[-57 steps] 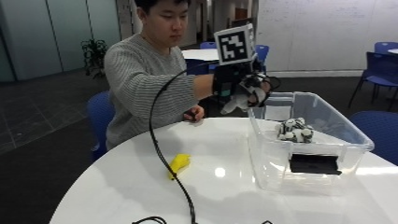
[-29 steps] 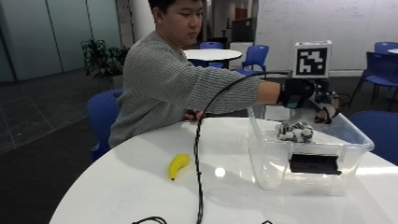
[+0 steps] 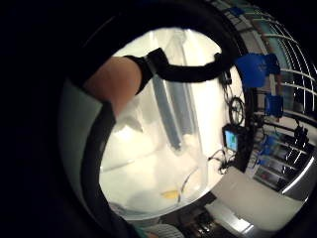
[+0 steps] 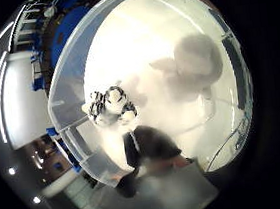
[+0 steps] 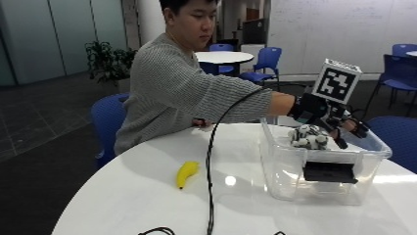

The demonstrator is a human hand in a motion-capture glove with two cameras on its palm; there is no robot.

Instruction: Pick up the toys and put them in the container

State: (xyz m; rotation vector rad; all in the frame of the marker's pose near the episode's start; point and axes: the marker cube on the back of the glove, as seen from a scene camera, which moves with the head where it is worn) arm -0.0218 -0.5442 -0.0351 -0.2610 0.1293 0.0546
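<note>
The round white tabletop [image 5: 130, 205] stands in an open room with blue chairs [image 5: 261, 58], another round table [image 5: 224, 56], a potted plant [image 5: 107, 61] and a whiteboard wall [image 5: 306, 29] behind the seated person. A clear plastic container [image 5: 287, 171] sits at the tabletop's 3 o'clock side. The gloved right hand [image 5: 326, 115] reaches over its open top, the grip spread with the fingers relaxed and nothing in it. A black-and-white plush toy [image 5: 309, 137] lies inside the container just below the hand; the thumb-side palm view shows the toy [image 4: 111, 106] near one corner. A yellow banana toy [image 5: 187, 174] lies on the tabletop, well apart from the container at its 9 o'clock.
</note>
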